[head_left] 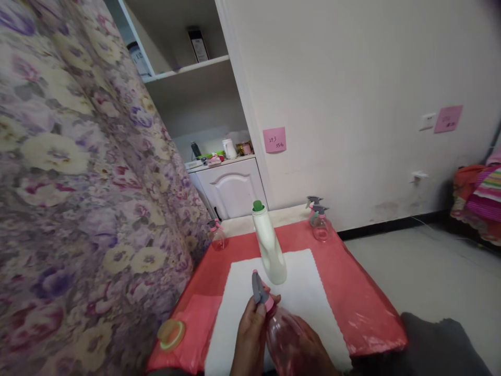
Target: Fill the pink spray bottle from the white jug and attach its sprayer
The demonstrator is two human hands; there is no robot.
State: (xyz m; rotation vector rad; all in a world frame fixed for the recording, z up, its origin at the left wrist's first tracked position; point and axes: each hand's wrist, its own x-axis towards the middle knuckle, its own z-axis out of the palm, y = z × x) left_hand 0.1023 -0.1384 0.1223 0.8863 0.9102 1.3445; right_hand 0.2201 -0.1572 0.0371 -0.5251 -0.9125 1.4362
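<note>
A clear pink spray bottle [279, 334] with a grey trigger head and pink collar is held between both hands over the white cloth. My left hand [250, 326] is closed around the collar and the trigger head. Wrapped about the bottle's body from the right is my right hand [311, 347], its fingers partly hidden by the bottle. Just beyond stands a tall pale green bottle [270, 248] with a green top, upright on the white cloth [313, 292].
Two spray bottles [321, 227] stand at the table's back right, another spray bottle [218, 235] at the back left. A yellowish round lid [171, 335] lies on the red table cover [364, 308]. A floral curtain [94, 183] hangs along the left; the wall [344, 94] rises behind.
</note>
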